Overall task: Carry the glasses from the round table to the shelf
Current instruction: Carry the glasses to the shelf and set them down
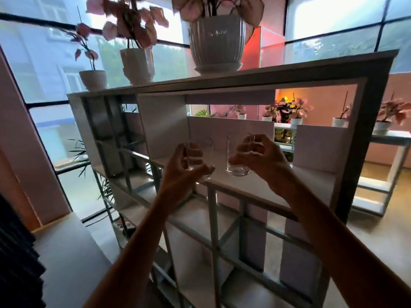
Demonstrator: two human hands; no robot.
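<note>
Both my hands reach into the top wide bay of an open white shelf unit (pixel 251 187). My left hand (pixel 185 166) is wrapped around a clear drinking glass (pixel 205 150), held just over the front of the shelf board. My right hand (pixel 258 156) grips a second clear glass (pixel 236 161) by its upper part, fingers curled over the rim side. That glass's thick base hangs at about board level; I cannot tell whether it touches the board. The two glasses are side by side, a small gap apart. The round table is out of view.
White plant pots (pixel 216 44) (pixel 136 63) (pixel 93 80) stand on the shelf's top board directly overhead. White back panels (pixel 231 132) close part of the bay. Lower compartments sit below. Large windows are at the left, and a further table of potted plants (pixel 339 122) stands behind the unit.
</note>
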